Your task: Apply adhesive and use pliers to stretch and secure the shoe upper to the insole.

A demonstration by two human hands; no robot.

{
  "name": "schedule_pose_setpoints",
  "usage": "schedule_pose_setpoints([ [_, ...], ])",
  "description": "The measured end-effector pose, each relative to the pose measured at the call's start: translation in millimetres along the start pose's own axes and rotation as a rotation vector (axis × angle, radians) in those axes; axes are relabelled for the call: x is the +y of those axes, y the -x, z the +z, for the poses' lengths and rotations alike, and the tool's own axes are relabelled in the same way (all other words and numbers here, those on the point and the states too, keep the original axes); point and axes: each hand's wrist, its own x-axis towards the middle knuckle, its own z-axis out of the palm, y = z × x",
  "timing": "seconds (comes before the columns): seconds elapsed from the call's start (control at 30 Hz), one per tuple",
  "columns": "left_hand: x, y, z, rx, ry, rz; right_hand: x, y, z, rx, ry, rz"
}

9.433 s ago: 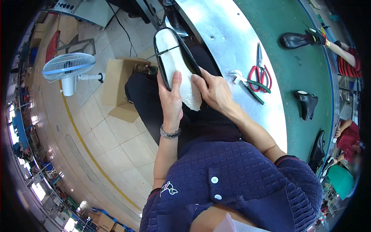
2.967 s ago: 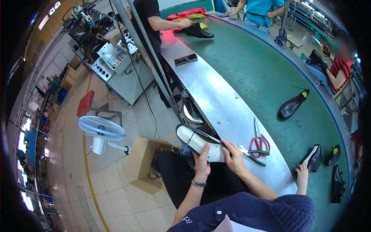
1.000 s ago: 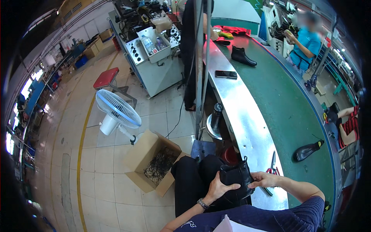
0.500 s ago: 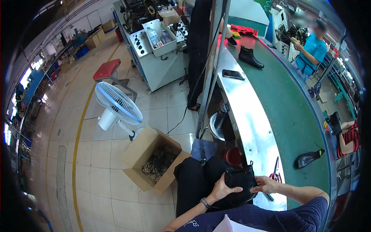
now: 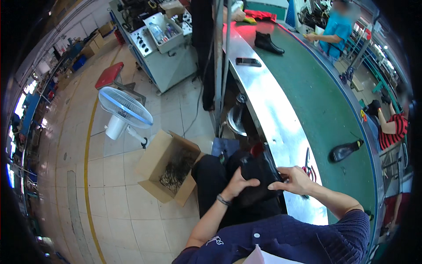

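Observation:
Over my lap, a black ankle boot [image 5: 258, 174] is held between both hands, slightly blurred. My left hand [image 5: 237, 184] is closed on its near left side, thumb lying across the black upper. On the boot's right edge, my right hand [image 5: 294, 180] grips with thumb and bent fingers. Just beyond that hand, red-handled scissors [image 5: 310, 170] lie on the shiny metal ledge [image 5: 281, 127]. The boot's lower part blends into my dark trousers and is hard to make out.
A green conveyor belt [image 5: 303, 94] beside the ledge carries two black boots [image 5: 269, 43] [image 5: 344, 151]. Farther up the ledge lies a phone [image 5: 248, 62]. Left of my knees are a cardboard box [image 5: 147, 165] of dark scraps and a fan [image 5: 125, 108]. Co-workers stand across the belt.
My view has shifted, so the surroundings sit differently in it. Both hands still grip the boot, now higher in the picture and tilted differently. A co-worker in blue has lowered their hands toward the belt.

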Motion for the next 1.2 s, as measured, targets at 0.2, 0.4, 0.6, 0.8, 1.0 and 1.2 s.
schedule_pose_setpoints([
  [0.2,16,18,-41,0.054,0.022,-0.060,-17,4,50,0.257,0.152,-0.403],
  [0.4,67,75,4,0.121,-0.537,0.126,-7,-7,74,0.373,0.080,-0.439],
  [0.6,57,106,50,0.441,-1.175,0.309,-8,-10,62,0.101,-0.170,-0.550],
  [0.8,53,114,56,0.393,-1.281,0.373,-8,-59,29,-0.294,-0.100,-0.632],
  [1.0,28,124,63,0.518,-1.322,0.475,-15,-71,31,-0.444,0.033,-0.737],
  [1.2,27,118,65,0.578,-1.287,0.417,-13,-69,37,-0.398,0.058,-0.674],
])
